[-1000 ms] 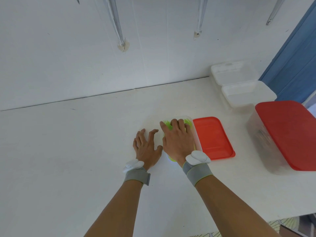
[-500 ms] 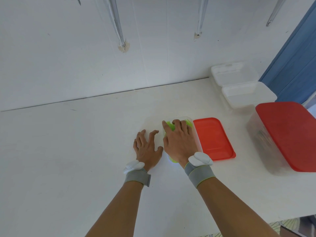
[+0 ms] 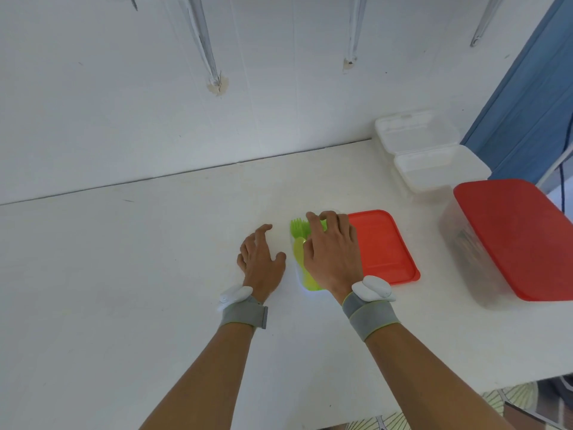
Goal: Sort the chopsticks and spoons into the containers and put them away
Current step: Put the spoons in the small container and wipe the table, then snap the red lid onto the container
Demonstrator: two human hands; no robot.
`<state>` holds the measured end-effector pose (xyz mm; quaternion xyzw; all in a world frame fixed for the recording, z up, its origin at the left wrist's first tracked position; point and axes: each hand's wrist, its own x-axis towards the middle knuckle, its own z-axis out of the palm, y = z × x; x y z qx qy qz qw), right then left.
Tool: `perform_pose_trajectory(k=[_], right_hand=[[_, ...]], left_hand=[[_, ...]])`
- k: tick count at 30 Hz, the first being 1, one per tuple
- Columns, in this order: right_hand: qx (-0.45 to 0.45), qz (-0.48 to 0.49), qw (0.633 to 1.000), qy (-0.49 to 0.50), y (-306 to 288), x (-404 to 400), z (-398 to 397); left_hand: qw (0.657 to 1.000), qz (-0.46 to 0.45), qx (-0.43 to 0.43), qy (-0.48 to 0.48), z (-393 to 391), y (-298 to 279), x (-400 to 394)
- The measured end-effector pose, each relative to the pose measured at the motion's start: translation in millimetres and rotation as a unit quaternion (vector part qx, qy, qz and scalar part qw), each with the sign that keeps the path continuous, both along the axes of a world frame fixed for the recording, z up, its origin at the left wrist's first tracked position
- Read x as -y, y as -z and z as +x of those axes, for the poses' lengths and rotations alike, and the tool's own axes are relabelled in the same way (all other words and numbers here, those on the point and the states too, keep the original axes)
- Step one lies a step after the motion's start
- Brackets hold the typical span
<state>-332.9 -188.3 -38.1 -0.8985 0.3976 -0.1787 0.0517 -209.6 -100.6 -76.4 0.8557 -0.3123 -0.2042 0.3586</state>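
Cutlery point(image 3: 298, 233), green, fills a clear box point(image 3: 300, 279); right hand point(image 3: 331, 252) curls over it; left hand point(image 3: 260, 259) rests loosely spread on bench point(image 3: 124, 274).

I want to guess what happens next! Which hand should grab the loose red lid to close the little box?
Probably the right hand. It is over the small container of green cutlery, and the red lid lies just beside it. The left hand rests farther away, on the table.

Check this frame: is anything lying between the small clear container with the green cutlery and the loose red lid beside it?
Nothing visible does. The red lid lies flat on the table directly right of the small clear container, with no object between them. The right hand rests over the container, hiding their shared edge, so whether they touch cannot be told.
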Motion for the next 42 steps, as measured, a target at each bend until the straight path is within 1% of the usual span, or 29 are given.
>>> perform_pose_trajectory(k=[3,6,8,9,11,14,15,17,19,21,23,24,25,27,31,33,34,36,38,39,41,42], right_hand=[[0.052,-0.01,0.998,0.034,-2,8,-14],[0.092,0.0,0.991,0.1,-3,22,-47],[0.109,0.05,0.982,0.148,0,29,-65],[0.101,0.086,0.975,0.181,3,33,-76],[0.055,0.15,0.955,0.25,12,37,-99],[0.0,0.195,0.932,0.306,26,34,-126],[-0.005,0.198,0.93,0.308,30,32,-130],[0.008,0.202,0.93,0.307,35,30,-132],[0.074,0.244,0.914,0.317,37,32,-135],[0.2,0.319,0.876,0.302,33,36,-141],[0.357,0.389,0.812,0.248,22,38,-148],[0.408,0.417,0.782,0.22,17,38,-152],[0.435,0.439,0.762,0.193,11,36,-155],[0.457,0.468,0.745,0.134,3,33,-156],[0.472,0.494,0.73,0.034,-10,29,-149],[0.486,0.484,0.727,0.015,-17,29,-138],[0.493,0.468,0.733,0.028,-19,29,-130],[0.47,0.421,0.768,0.11,-20,36,-117],[0.394,0.406,0.808,0.166,-25,42,-104],[0.364,0.425,0.812,0.166,-26,45,-98],[0.354,0.476,0.795,0.13,-30,48,-86],[0.352,0.486,0.793,0.108,-32,47,-81]], left_hand=[[0.997,-0.062,0.032,-0.027,-6,-20,16],[0.988,-0.123,0.085,0.023,-27,-42,45],[0.979,-0.141,0.134,0.066,-41,-53,61],[0.973,-0.143,0.154,0.095,-52,-57,70],[0.965,-0.132,0.163,0.156,-74,-60,89],[0.963,-0.086,0.119,0.226,-110,-59,115],[0.963,-0.063,0.112,0.237,-121,-58,122],[0.971,-0.005,0.106,0.216,-143,-54,131],[0.978,0.055,0.088,0.183,-158,-47,138],[0.978,0.077,0.06,0.183,-165,-43,143],[0.985,0.065,0.036,0.157,-165,-47,149],[0.99,0.055,0.027,0.129,-163,-51,151],[0.993,0.048,0.02,0.102,-161,-55,152],[0.997,0.038,0.008,0.062,-155,-66,150],[0.999,-0.002,-0.037,0.008,-135,-91,140],[0.998,-0.023,-0.051,-0.034,-118,-103,133],[0.996,-0.034,-0.062,-0.058,-108,-107,128],[0.991,-0.051,-0.087,-0.09,-93,-114,118],[0.987,-0.073,-0.098,-0.109,-76,-117,101],[0.985,-0.084,-0.099,-0.115,-67,-116,91],[0.981,-0.102,-0.105,-0.126,-54,-112,74],[0.98,-0.108,-0.11,-0.126,-50,-108,66]])
